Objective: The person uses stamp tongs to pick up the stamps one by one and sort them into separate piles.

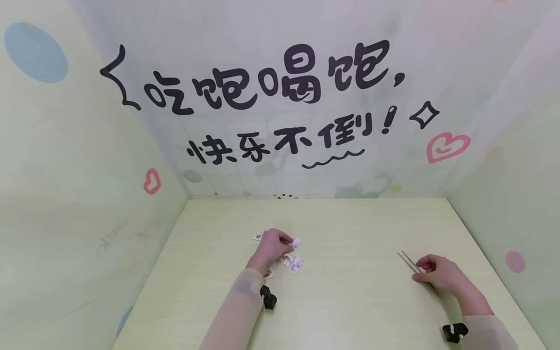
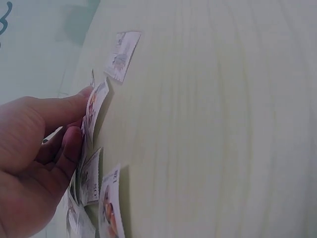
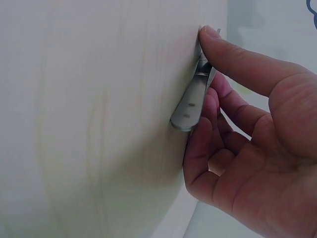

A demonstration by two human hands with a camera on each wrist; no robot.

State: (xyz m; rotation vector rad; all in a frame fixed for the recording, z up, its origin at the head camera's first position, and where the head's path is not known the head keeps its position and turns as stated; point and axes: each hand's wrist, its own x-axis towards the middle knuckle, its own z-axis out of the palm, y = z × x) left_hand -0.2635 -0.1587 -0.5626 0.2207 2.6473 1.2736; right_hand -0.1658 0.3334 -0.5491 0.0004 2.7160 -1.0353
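My left hand [image 1: 272, 247] is over a loose group of small printed stamps with perforated edges. Its thumb and fingertips meet opposite edges of one stamp [image 2: 97, 111], which tilts up from the table. Several more lie about it, among them a single stamp [image 2: 123, 56] set apart and another stamp [image 2: 110, 203] with a reddish picture. Some are partly hidden by the hand. Toward the table's right side, my right hand [image 1: 443, 274] holds metal tweezers [image 3: 190, 104] between thumb and fingers, low against the surface. Their two thin prongs point away to the upper left.
The pale wooden table [image 1: 345, 287] meets a back wall [image 1: 280, 180] with large black lettering. Side walls stand at its left and right edges. A small black device [image 1: 269, 297] is strapped at the left wrist, a similar black device [image 1: 455, 332] at the right.
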